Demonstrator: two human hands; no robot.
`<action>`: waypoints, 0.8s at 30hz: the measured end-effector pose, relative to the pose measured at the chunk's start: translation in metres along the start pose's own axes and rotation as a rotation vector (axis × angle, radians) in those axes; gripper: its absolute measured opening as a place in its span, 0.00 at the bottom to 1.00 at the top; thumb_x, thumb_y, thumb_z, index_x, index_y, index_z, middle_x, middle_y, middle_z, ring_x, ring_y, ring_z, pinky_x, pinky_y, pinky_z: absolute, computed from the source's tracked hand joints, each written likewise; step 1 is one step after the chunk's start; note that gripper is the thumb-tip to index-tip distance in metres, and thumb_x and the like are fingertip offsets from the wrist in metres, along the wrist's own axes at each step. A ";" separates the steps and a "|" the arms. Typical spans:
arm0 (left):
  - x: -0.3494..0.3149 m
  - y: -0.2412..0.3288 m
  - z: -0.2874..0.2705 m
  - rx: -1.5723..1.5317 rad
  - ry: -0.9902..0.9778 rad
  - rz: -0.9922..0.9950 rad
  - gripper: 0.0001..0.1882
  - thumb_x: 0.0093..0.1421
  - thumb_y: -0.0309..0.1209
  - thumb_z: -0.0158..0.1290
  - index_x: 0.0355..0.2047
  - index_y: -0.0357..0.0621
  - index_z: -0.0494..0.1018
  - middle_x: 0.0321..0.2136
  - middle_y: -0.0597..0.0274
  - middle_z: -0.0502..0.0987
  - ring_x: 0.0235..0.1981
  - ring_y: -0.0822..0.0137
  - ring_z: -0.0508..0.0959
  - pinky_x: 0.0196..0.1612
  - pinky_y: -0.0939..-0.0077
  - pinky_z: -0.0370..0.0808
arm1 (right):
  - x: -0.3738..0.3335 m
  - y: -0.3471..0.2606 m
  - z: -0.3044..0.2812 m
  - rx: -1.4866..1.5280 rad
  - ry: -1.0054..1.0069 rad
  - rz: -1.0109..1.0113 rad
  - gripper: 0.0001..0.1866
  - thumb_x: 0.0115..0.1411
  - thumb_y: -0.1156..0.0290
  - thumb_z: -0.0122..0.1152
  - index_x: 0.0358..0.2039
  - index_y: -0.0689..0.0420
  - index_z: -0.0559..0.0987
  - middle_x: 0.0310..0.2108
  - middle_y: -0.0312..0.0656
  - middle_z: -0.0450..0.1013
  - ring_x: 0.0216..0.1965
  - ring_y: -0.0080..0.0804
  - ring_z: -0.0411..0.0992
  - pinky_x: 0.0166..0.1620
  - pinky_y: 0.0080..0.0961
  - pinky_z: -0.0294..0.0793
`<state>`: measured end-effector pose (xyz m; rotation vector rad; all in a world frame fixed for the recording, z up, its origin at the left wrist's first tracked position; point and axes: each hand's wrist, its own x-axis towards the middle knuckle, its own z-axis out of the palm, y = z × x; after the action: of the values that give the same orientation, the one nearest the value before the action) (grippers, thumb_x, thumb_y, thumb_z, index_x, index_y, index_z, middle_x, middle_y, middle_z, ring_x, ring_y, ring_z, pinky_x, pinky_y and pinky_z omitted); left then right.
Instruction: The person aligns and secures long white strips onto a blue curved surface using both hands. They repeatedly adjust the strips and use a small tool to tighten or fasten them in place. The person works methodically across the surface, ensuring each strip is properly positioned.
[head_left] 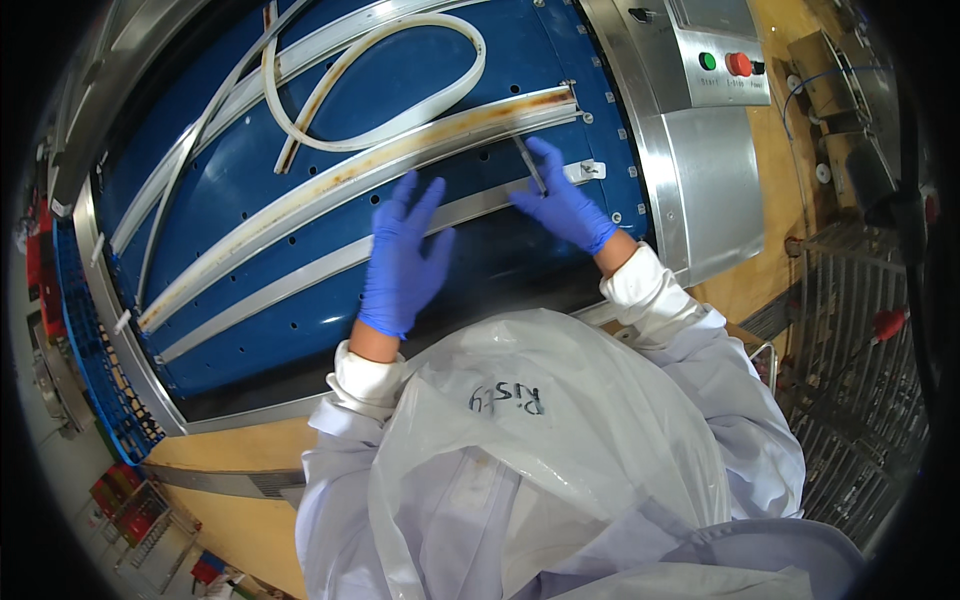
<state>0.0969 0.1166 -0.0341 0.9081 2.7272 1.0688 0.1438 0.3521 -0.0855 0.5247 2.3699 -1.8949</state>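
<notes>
Above blue panel point(240, 180), gloved hands point(403, 262) point(566, 208), thin rod point(527, 158), stained strip point(340, 178)

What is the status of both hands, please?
Left hand open, looks empty. Right hand holding thin tool. Stained strip ahead, looped strip beyond it.

The hands point(405, 260) are gloved blue-violet, the surface point(255, 340) deep blue, the long strip point(345, 178) white with rusty-brown streaks.

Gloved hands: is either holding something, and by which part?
The right hand holds a thin tool by its near end, the far end pointing away from the person. The left hand looks empty.
</notes>
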 end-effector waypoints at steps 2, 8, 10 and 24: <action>-0.002 -0.020 -0.010 0.075 0.027 -0.034 0.28 0.58 0.26 0.58 0.61 0.51 0.70 0.63 0.46 0.64 0.60 0.45 0.65 0.64 0.59 0.62 | 0.010 0.003 -0.020 -0.311 0.128 -0.239 0.25 0.64 0.70 0.58 0.62 0.50 0.68 0.36 0.39 0.72 0.33 0.32 0.71 0.40 0.31 0.73; -0.035 -0.060 -0.021 0.105 0.107 -0.161 0.24 0.58 0.26 0.58 0.56 0.51 0.74 0.59 0.47 0.68 0.58 0.46 0.67 0.61 0.58 0.66 | 0.028 -0.027 -0.042 -1.121 0.092 -0.291 0.22 0.62 0.72 0.55 0.57 0.44 0.76 0.36 0.44 0.77 0.38 0.45 0.76 0.40 0.39 0.77; -0.046 -0.069 -0.021 0.094 0.112 -0.186 0.23 0.58 0.27 0.57 0.55 0.52 0.75 0.58 0.48 0.69 0.57 0.46 0.69 0.60 0.58 0.67 | 0.031 -0.031 -0.043 -1.112 0.089 -0.285 0.22 0.62 0.73 0.56 0.56 0.41 0.77 0.40 0.48 0.77 0.39 0.49 0.76 0.42 0.38 0.77; -0.080 -0.092 -0.015 0.062 0.127 -0.206 0.21 0.58 0.27 0.57 0.53 0.52 0.76 0.58 0.51 0.70 0.54 0.48 0.70 0.59 0.59 0.67 | 0.038 -0.037 -0.036 -1.236 0.090 -0.459 0.22 0.58 0.75 0.56 0.52 0.44 0.80 0.32 0.41 0.77 0.36 0.40 0.76 0.39 0.36 0.77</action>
<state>0.1129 0.0098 -0.0931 0.5679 2.8930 1.0411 0.1027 0.3878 -0.0517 -0.0701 3.2199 -0.1405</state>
